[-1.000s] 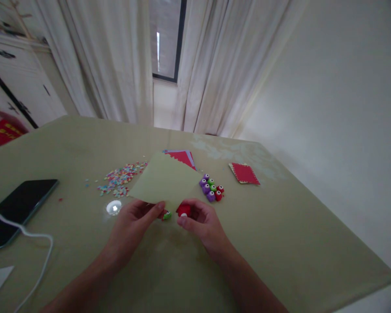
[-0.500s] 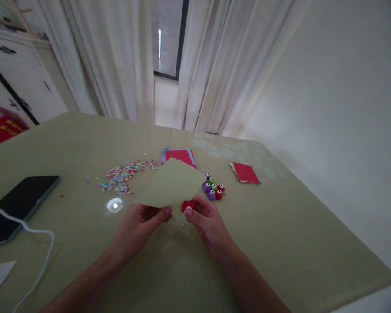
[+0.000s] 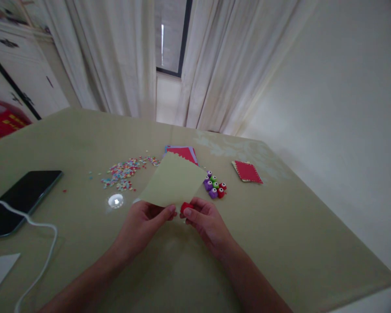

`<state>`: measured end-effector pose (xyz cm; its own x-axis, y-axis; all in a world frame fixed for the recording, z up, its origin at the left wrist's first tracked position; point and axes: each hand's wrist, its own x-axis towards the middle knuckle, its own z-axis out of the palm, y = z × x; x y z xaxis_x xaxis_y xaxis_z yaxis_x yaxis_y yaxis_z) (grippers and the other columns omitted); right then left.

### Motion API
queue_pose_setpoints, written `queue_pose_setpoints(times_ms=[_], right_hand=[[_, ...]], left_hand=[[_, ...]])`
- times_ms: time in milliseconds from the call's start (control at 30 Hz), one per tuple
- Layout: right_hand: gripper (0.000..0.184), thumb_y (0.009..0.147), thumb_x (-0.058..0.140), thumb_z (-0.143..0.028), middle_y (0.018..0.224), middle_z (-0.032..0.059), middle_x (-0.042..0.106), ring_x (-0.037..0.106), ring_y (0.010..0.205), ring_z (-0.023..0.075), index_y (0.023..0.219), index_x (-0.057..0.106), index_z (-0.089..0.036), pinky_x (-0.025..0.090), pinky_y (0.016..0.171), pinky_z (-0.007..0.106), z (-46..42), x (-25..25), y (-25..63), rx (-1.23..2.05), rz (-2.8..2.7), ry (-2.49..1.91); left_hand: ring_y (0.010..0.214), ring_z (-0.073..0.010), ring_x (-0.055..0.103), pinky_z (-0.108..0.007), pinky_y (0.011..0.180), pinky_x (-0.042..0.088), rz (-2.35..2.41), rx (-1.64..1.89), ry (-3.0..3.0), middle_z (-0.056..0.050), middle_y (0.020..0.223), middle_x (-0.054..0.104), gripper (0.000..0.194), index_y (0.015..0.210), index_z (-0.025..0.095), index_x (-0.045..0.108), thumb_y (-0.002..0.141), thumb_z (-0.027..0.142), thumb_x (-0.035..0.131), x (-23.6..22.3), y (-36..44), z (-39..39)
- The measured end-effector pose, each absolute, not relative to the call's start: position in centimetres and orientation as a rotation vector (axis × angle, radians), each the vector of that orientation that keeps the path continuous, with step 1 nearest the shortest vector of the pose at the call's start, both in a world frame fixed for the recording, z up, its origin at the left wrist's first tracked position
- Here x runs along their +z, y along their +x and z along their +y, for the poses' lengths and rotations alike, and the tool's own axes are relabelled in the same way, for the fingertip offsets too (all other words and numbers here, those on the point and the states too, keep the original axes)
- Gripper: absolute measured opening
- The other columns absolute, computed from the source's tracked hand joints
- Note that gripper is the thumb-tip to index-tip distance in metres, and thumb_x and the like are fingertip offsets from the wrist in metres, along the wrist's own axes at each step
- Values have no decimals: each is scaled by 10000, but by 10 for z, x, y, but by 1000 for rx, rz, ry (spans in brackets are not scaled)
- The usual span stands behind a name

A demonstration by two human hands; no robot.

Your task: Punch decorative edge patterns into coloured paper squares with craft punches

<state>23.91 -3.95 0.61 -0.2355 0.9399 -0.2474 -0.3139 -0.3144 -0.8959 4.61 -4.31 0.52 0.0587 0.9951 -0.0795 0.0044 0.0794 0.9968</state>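
A pale yellow sheet of paper [image 3: 174,180], with a scalloped far edge, is pinched at its near edge by my left hand [image 3: 150,219]. My right hand [image 3: 205,221] is closed round a small red paper punch [image 3: 186,207], the thumb lying over it. The punch sits beside the sheet's near right corner; I cannot tell whether paper is inside it. The fingertips of both hands are close together but apart. Just beyond my right hand stand several small purple, green and red punches [image 3: 215,184] with round white tops.
Multicoloured paper confetti [image 3: 122,174] is scattered at left, near a shiny round spot [image 3: 115,201]. Behind the sheet lie red and lilac papers [image 3: 185,152]. A stack of red-topped cards [image 3: 247,172] lies at right. A black phone [image 3: 22,202] and white cable [image 3: 48,243] are at far left.
The red punch has turned slightly and moved a little left in my right hand, nearer the left fingertips. My left hand still holds the sheet. The whole view has shifted slightly.
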Motion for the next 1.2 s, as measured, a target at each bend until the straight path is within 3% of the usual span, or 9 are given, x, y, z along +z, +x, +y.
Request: queue_pose_setpoints(times_ms=[1200], right_hand=[[392,601,1025,-370,813,16,775,636,720,133,860,805,-173,465,678,237,-41,1,235,1733,-909,-1014]], left_hand=[[787,-273,824,-329,718,663,1138,1223,1179,-88,851,866,214,855,188,844,816,399,855,3,51,-46]])
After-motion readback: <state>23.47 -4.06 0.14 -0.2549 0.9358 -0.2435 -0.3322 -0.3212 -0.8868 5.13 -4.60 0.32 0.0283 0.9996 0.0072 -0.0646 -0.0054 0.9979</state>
